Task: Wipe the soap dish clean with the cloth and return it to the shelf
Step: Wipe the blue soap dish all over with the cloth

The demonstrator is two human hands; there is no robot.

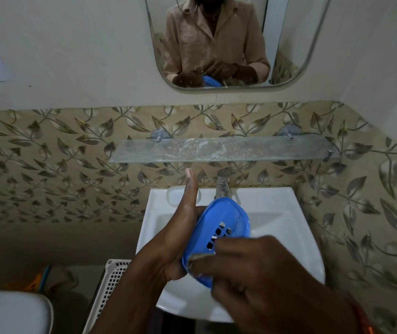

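The white ceramic washbasin (289,213) sits below the long frosted glass shelf (216,150), which carries nothing, so the return is still ahead. Over the basin the left hand (180,227) cups the oval blue plastic soap dish (219,227) from its side, thumb raised, its grip closed around the edge. The right hand (260,268) presses curled fingers into the dish's lower end, apparently pinching a small greyish cloth (198,257), mostly hidden. Wiping looks underway, not finished.
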